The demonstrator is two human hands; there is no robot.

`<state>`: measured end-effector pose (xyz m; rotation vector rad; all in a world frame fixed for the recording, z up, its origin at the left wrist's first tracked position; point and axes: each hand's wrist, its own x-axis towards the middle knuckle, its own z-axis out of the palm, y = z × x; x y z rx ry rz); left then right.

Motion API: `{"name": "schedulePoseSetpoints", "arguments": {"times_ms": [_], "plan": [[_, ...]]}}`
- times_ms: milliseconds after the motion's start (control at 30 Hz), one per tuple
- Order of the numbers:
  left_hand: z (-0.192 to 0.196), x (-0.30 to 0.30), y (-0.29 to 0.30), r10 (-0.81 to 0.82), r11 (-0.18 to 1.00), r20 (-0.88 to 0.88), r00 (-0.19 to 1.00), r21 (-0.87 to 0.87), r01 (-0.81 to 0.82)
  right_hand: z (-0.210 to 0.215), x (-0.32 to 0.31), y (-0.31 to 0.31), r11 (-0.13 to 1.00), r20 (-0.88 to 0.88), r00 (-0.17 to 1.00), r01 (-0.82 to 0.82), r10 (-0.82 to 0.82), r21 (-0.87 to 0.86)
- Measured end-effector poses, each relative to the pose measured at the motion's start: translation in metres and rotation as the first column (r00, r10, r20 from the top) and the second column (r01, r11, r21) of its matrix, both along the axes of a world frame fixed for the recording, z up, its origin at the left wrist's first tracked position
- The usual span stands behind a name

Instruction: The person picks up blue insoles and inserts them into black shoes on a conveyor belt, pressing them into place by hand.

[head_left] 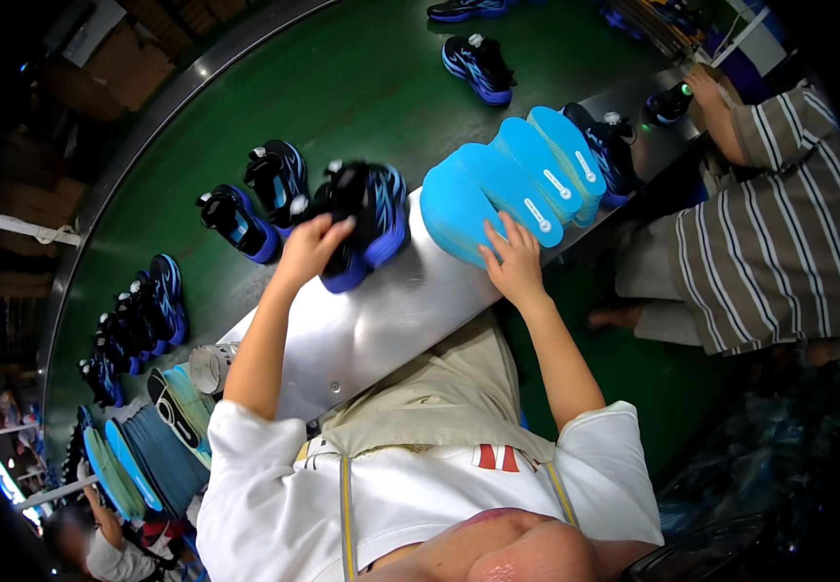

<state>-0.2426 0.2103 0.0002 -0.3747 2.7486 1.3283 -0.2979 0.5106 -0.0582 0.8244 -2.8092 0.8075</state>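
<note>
Over the metal ledge, my left hand (311,250) is closed at the near one of two black-and-blue sneakers (345,270); motion smears them a little. The other sneaker (384,209) stands right against it, upright. To the right, my right hand (515,262) rests with fingers spread on the near edge of a stack of light-blue insoles (464,199). Two more insole stacks (529,155) lie just beyond, overlapping it. No insole is visibly lifted off the stack.
Two sneakers (245,218) stand on the green conveyor (342,87) beyond my left hand. Several more sneakers (139,315) line up at far left, near insole bundles (153,466). A black sneaker (614,155) sits past the insoles. At right, a person in a striped top (750,233) holds a dark shoe.
</note>
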Motion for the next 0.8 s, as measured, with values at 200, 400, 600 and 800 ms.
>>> {"name": "schedulePoseSetpoints", "arguments": {"times_ms": [200,400,600,800], "plan": [[0.017,0.103,0.055,0.027,0.979,0.141,0.990,-0.201,0.002,0.020,-0.017,-0.004,1.000,0.294,0.955,-0.032,0.030,-0.001],[0.012,0.137,0.083,0.090,0.984,-0.253,0.963,-0.126,-0.125,0.052,-0.030,-0.020,0.968,0.350,0.936,-0.121,0.037,0.222],[0.004,0.151,0.066,0.120,0.776,-0.488,0.865,-0.497,-0.388,0.107,-0.017,-0.045,0.983,0.014,1.000,0.013,-0.011,-0.185],[-0.007,0.130,0.034,0.373,0.889,-0.448,0.813,-0.079,-0.451,0.146,0.067,-0.080,0.845,-0.086,0.884,-0.466,0.460,-0.264]]}}
